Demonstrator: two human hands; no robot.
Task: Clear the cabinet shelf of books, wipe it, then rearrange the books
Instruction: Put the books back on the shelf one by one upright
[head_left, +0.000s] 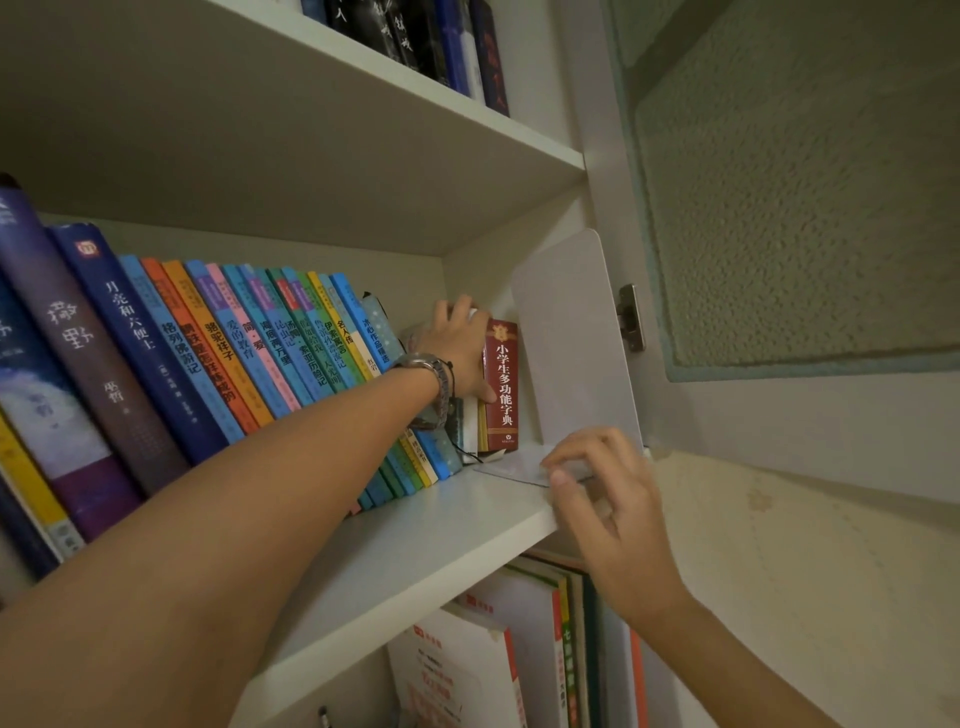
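Note:
A row of colourful books (249, 338) leans along the white middle shelf (426, 530). At its right end stands a small red dictionary (503, 384) next to a white bookend (571, 338). My left hand (460, 345), with a watch on the wrist, reaches in and grips the small books just left of the dictionary, fingers over their tops and thumb on the spines. My right hand (608, 493) hovers at the shelf's front right corner, fingers loosely bent over the bookend's flat base, holding nothing.
Dark books (441, 41) stand on the shelf above. More books (519, 649) fill the shelf below. The cabinet door (805, 182) with frosted glass hangs open on the right, its hinge (631, 317) near the bookend.

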